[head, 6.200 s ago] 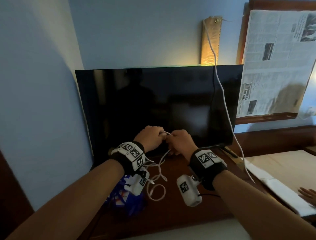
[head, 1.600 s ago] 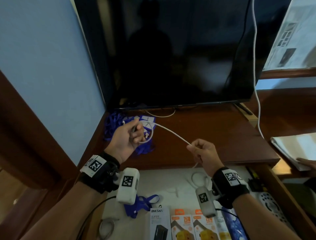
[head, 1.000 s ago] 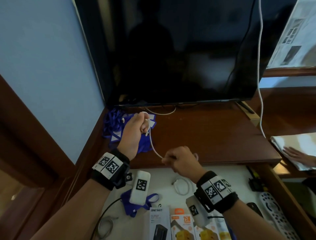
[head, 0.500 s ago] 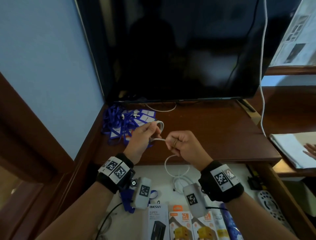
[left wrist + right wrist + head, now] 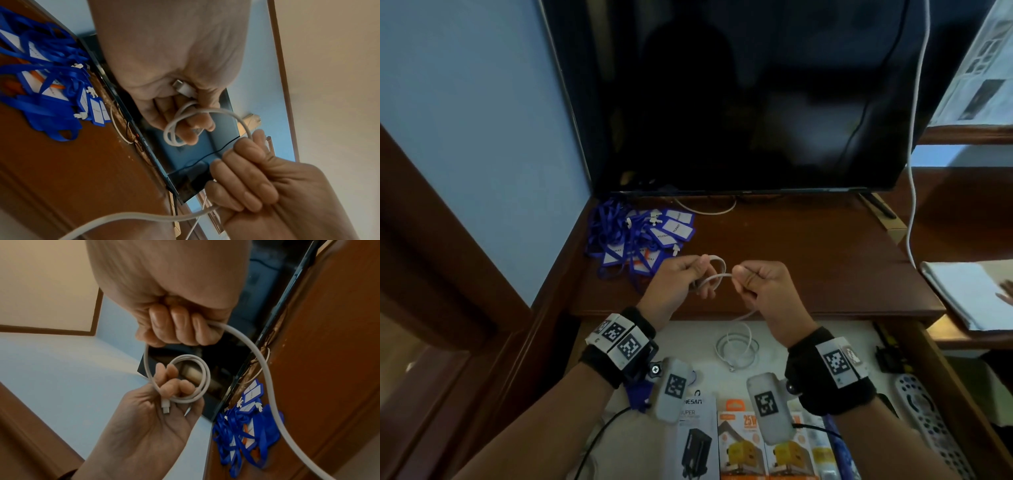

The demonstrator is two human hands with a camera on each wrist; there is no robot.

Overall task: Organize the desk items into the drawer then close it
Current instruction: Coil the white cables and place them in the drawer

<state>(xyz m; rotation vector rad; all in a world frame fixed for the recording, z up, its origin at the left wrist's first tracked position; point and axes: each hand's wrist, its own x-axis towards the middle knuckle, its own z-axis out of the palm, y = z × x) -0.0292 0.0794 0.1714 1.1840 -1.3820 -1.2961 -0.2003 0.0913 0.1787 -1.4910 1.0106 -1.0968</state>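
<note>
Left hand: my left hand (image 5: 677, 281) is pinching small coils of the white charging cable (image 5: 713, 278), its plug lying against my palm.
Right hand: my right hand (image 5: 763, 287) is gripping the same cable in a closed fist, just beside the left.
Cable: its free length is hanging down into the open drawer (image 5: 808, 334), looping there.
Desk: blue lanyard badges (image 5: 640, 236) are lying piled on the wooden desk (image 5: 808, 253), below the dark monitor (image 5: 739, 102).

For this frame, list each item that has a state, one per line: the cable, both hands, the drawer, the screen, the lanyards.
White charging cable: partly coiled, tail hanging into the drawer.
Left hand: grips the coiled loops and the plug.
Right hand: grips the cable's free run.
Wooden drawer: open.
Black flat screen: dark.
Blue lanyards with badge holders: heaped on the desk.
</note>
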